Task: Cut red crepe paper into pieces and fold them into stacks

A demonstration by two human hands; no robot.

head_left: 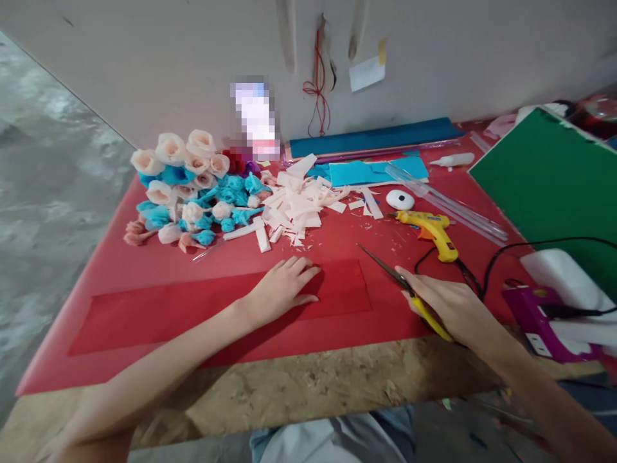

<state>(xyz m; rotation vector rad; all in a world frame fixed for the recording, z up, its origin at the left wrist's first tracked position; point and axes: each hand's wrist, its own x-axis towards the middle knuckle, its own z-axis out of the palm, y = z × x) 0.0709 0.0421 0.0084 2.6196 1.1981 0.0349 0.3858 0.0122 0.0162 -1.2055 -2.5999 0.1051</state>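
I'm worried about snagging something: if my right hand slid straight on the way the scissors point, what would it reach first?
The scissors aim at the heap of pale pink paper strips; likely that first, though depth is unclear.

On the table [313, 379], a paper strip [193, 308] lies nearest, scissors [388, 270] just right of it. Behind: flowers [193, 186] left, scraps [299, 206] middle, glue gun [434, 233] right, seemingly beside a cord [486, 273].
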